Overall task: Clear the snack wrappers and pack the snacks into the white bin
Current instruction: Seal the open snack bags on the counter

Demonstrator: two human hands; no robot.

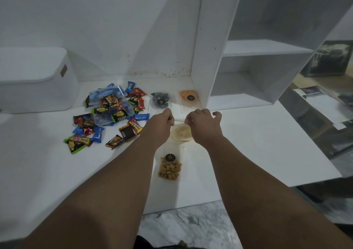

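My left hand [164, 119] and my right hand [202, 120] each pinch a top corner of a clear bag of pale crackers [181, 133], which hangs between them just above the white table [257, 149]. A clear bag of yellow-brown snacks [169, 167] lies nearer to me. Farther back lie a bag of dark snacks [160, 99] and a bag of orange snacks [189, 98]. At the left, a heap of colourful wrapped snacks [107, 115] spreads around a clear plastic box [112, 103]. The white bin [34, 80], lid on, stands at the far left.
A white shelf unit [248, 57] with open compartments stands at the back right, close to the orange bag. The table's front edge [191, 206] drops to a marbled floor. Dark items lie on the floor to the right.
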